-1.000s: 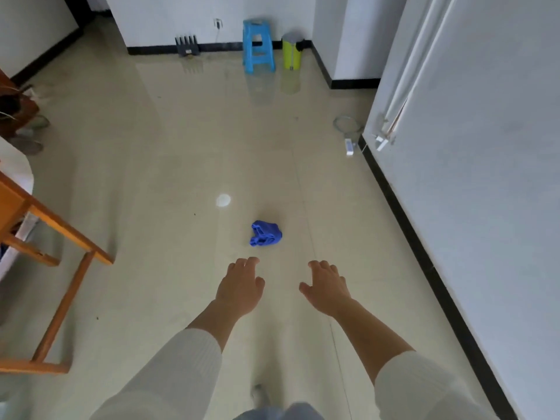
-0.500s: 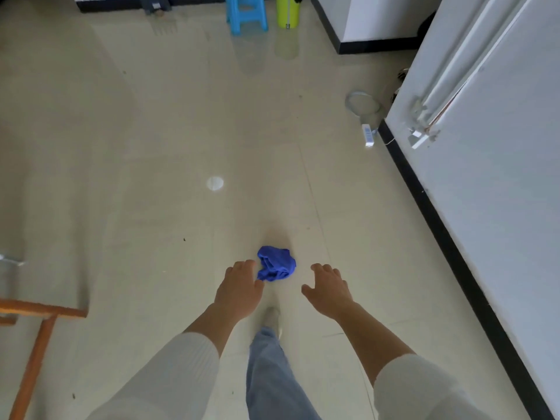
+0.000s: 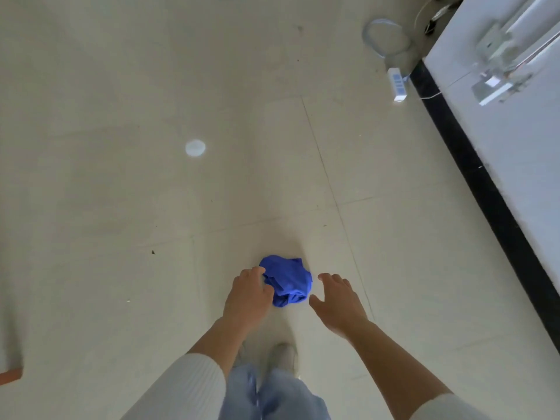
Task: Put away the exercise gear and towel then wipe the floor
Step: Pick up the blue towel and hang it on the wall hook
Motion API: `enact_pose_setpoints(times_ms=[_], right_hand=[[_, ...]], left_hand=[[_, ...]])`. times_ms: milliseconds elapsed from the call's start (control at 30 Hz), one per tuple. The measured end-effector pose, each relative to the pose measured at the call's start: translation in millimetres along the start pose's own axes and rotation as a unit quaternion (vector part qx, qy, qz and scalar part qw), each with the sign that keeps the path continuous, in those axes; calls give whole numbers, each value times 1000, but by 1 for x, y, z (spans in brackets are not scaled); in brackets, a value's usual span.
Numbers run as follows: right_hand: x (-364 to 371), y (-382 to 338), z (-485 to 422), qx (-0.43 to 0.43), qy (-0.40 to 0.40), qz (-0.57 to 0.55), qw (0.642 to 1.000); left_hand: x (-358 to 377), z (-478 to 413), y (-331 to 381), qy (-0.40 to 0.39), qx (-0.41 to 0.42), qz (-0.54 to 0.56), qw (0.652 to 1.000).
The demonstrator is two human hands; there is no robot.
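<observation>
The person has closed in on the blue cloth [image 3: 288, 280]. Half a second ago it lay just ahead of the fingertips; now it sits between the two hands, and the view has tipped further down. The blue stool and yellow bin at the far wall have slipped out of sight, and of the wooden frame at 8 o'clock only an orange sliver [image 3: 12, 374] is left at the edge. Both shoes [image 3: 283, 356] now stand side by side at 6 o'clock of the cloth, where one leg was stepping forward before.

The left hand [image 3: 247, 298] hangs at the cloth's 9 o'clock side with its fingers [image 3: 257, 272] loosely bent and overlapping the cloth's edge; I cannot tell whether they touch it, and they have hold of nothing. The right hand [image 3: 338, 301] is at 3 o'clock, just clear of the cloth, with fingers [image 3: 333, 278] spread, thumb out and palm down, holding nothing.

The pale tiled floor [image 3: 121, 207] runs wide and open from 9 round to 12 o'clock, marked only by a round bright spot [image 3: 195, 147] at 11 and a few dark specks. At 3 o'clock a black skirting board [image 3: 485, 189] under a white wall [image 3: 521, 153] closes that side off. A white power strip [image 3: 397, 84] lies against the skirting at 1 o'clock, with a coiled cable [image 3: 385, 37] on the floor just beyond it.

The cloth is a strong royal blue, crumpled into a loose rounded heap with folds and a rolled hem along its near edge. It rests on the tile close to a grout line.
</observation>
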State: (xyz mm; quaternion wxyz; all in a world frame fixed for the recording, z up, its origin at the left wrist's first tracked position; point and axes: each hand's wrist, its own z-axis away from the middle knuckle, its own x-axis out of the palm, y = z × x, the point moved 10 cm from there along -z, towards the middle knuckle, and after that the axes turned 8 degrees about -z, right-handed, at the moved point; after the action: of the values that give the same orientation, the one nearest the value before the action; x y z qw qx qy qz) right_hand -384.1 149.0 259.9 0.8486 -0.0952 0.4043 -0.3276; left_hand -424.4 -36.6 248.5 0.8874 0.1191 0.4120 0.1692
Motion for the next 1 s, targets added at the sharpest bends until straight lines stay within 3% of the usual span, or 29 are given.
enact_pose_setpoints(times_ms=[300,467,533,733,1000], right_hand=[[179,112,-201,52,-21,33,998],[221,156,-254,88,3,17,996],[220,156,-262,83,9,-48,995],[141,109,-195,65,58,-194,977],[-38,10,31,85,125,-300,942]], left_hand=[[172,-225,-107,-54,-20,4,998],[226,-289,-131,-87,-39,104,990],[227,-298,-130,-84,-41,119,988],[161,-240,-90,-72,-27,190,979],[-35,-38,40,-76,61,238,966]])
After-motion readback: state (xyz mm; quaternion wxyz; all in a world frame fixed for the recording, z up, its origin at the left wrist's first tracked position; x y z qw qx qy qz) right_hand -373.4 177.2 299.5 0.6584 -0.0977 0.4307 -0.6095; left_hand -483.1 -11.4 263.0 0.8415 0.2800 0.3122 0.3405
